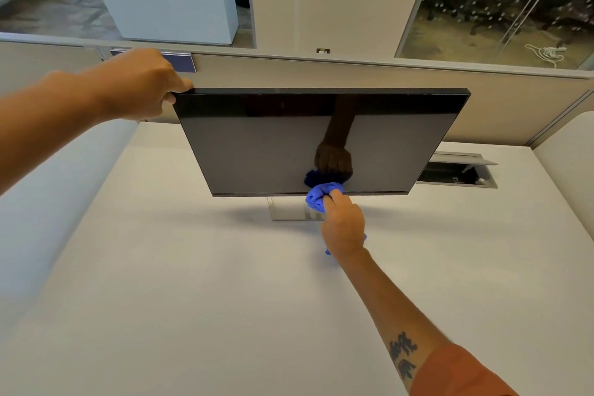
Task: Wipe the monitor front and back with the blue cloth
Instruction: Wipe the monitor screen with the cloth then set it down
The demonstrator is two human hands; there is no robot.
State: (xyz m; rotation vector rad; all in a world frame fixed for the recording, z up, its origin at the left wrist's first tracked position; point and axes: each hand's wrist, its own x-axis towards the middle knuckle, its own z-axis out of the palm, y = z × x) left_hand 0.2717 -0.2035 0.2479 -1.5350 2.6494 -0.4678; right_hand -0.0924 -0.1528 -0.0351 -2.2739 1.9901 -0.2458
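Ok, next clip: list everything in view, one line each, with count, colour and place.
monitor: one, black, screen dark, on the desk, tilted
stand: one, silver, under the monitor
cloth: one, blue, bunched at the monitor's bottom edge
desk: one, white
partition: one, beige, behind the desk
cable hatch: one, grey, lid open, right of the monitor
left hand: grips the monitor's top left corner
right hand: holds the cloth against the bottom edge

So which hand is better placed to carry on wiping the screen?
The right hand: it holds the bunched blue cloth against the monitor at its bottom edge. The left hand grips the top left corner, steadying it.
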